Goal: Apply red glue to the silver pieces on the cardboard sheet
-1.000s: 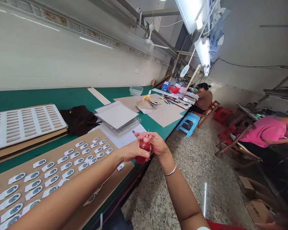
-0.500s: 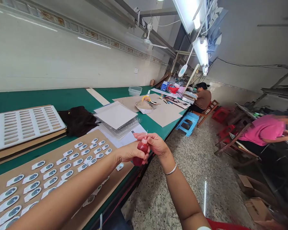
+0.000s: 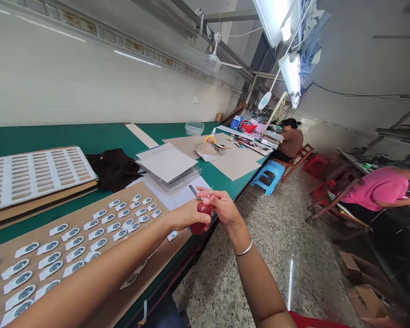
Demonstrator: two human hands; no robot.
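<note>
A small red bottle with a pale cap and a thin tip stands upright beyond the table's front edge. My left hand is wrapped round its body. At the top of the bottle is my right hand, its thumb and fingers pinched at the cap or tip; exactly what they grip is too small to tell. Below and to the left, many white tags with dark round emblems lie in rows on a brown board.
On the green table are a white slotted tray, dark cloth, stacked clear sheets and a clear box. A blue stool and two seated people are to the right.
The view has shifted slightly, so the table things appear a little further right. My right fingers have closed in more at the bottle's top, while my left hand keeps its hold.
</note>
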